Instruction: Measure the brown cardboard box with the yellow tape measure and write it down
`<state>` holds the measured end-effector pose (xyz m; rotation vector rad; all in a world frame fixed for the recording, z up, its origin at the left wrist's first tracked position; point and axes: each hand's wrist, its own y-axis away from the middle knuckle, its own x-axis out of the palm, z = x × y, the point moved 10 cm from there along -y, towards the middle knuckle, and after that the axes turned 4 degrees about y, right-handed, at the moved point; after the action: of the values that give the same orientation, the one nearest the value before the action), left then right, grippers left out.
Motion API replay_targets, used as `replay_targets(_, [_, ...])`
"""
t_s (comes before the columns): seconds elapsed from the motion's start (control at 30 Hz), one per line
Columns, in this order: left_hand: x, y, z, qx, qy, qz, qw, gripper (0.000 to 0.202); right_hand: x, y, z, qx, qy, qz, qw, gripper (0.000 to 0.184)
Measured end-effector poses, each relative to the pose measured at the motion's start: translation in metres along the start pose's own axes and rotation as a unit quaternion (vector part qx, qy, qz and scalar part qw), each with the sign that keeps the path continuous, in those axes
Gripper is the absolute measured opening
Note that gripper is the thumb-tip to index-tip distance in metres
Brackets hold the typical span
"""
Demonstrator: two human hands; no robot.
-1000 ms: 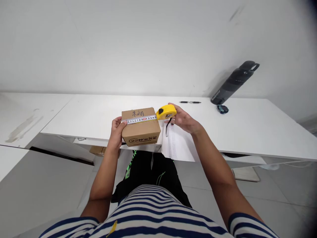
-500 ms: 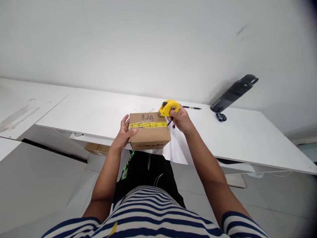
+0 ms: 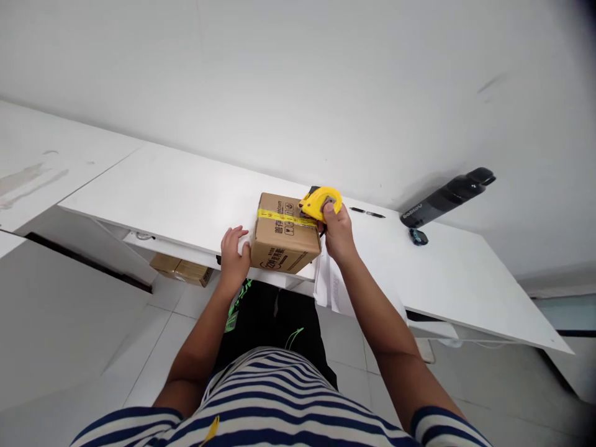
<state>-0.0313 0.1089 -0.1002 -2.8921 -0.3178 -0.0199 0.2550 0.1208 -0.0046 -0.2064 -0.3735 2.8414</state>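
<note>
A brown cardboard box (image 3: 284,245) bound with yellow printed tape rests near the front edge of the white desk, printed faces showing on top and front. My left hand (image 3: 234,257) is at the box's left side, fingers spread and thumb close to its lower left edge; whether it touches cannot be made out. Gripped in my right hand (image 3: 339,231) is a yellow tape measure (image 3: 321,200), held at the upper right edge of the box. Its blade is not visible. White paper sheets (image 3: 336,287) lie partly under my right forearm and hang over the desk edge.
A black pen (image 3: 367,212), a small dark round-cornered object (image 3: 418,236) and a black bottle (image 3: 444,197) lie or stand to the right on the desk (image 3: 186,192), near the wall. Below the desk on the left sits another cardboard box (image 3: 181,269).
The box has turned, so a printed face is up instead of the one with handwriting. My left hand has let go of its top. The tape measure stays in my right hand; the view has tilted.
</note>
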Motion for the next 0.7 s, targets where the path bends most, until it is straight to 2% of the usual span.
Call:
replay_targets(0.07, [0.000, 0.002, -0.021, 0.040, -0.025, -0.002, 0.999, 0.022, 0.002, -0.001, 0.009, -0.015, 0.009, -0.017, 1.000, 0.059])
replay_targets(0.13, [-0.006, 0.004, -0.045, 0.048, -0.022, -0.020, 0.998, 0.021, 0.006, 0.003, 0.023, -0.041, 0.013, -0.006, 0.999, 0.063])
replay_targets(0.2, [-0.010, 0.005, -0.080, 0.077, -0.034, -0.029, 0.996, 0.021, 0.010, 0.011, 0.040, -0.080, 0.021, 0.017, 0.996, 0.066])
replay_targets(0.23, [-0.006, 0.005, -0.101, 0.100, -0.047, -0.014, 0.994, 0.021, 0.013, 0.016, 0.050, -0.106, 0.026, 0.029, 0.994, 0.066])
replay_targets(0.3, [0.014, 0.003, -0.136, 0.117, -0.048, 0.073, 0.989, 0.023, 0.020, 0.028, 0.070, -0.164, 0.041, 0.055, 0.984, 0.062])
replay_targets(0.37, [0.038, -0.001, -0.156, 0.075, -0.014, 0.174, 0.982, 0.029, 0.024, 0.038, 0.088, -0.214, 0.049, 0.071, 0.973, 0.058])
replay_targets(0.47, [0.063, -0.011, -0.169, 0.004, 0.046, 0.268, 0.962, 0.039, 0.020, 0.042, 0.100, -0.239, 0.042, 0.076, 0.967, 0.055])
replay_targets(0.57, [0.083, -0.017, -0.168, -0.049, 0.065, 0.354, 0.932, 0.045, 0.015, 0.041, 0.099, -0.229, 0.046, 0.091, 0.968, 0.057])
replay_targets(0.7, [0.100, -0.017, -0.162, -0.088, 0.046, 0.412, 0.906, 0.049, 0.012, 0.043, 0.091, -0.220, 0.044, 0.100, 0.969, 0.060])
